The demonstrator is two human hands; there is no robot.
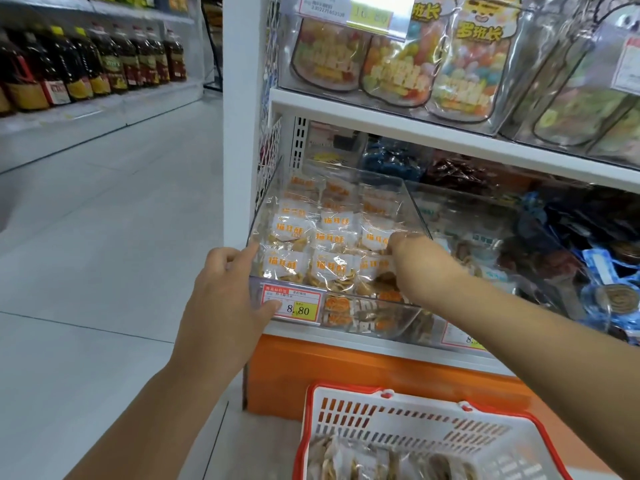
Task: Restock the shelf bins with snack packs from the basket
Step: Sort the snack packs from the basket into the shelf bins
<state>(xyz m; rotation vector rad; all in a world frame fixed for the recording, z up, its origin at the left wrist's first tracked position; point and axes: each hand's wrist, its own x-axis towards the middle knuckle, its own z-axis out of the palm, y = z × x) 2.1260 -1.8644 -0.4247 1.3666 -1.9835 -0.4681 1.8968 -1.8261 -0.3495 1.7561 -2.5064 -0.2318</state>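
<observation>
Supermarket aisle, pale tile floor, oil bottles (104,64) on the far shelving at left, white shelf unit (381,114) at right with candy bags (398,64) on the upper tier. Task item: snack packs (329,237) with orange print lie in tidy rows inside the clear bin (263,216) on the lower tier. That bin looks close to full, front rows stacked up near the rim. The basket (398,420), white with a red rim, sits on the floor below the shelf, and it shows more packs in basket (346,459) at its bottom, so judged partly done: restocking of this bin is well along and stock is left to move. The neighbouring bin (485,237) to the right holds other snacks; how full it is cannot be read through the glare. Left hand (228,292) holds the bin's front-left corner, thumb on the price tag (298,306), fingers bent against the left wall at the rim, likely steadying it. Right hand (412,258) reaches over the front rim into the bin's right side, fingers bent down among the packs and touching them. Fingertips are hidden behind the hand, so pinching a pack or just pressing one flat: cannot tell.
</observation>
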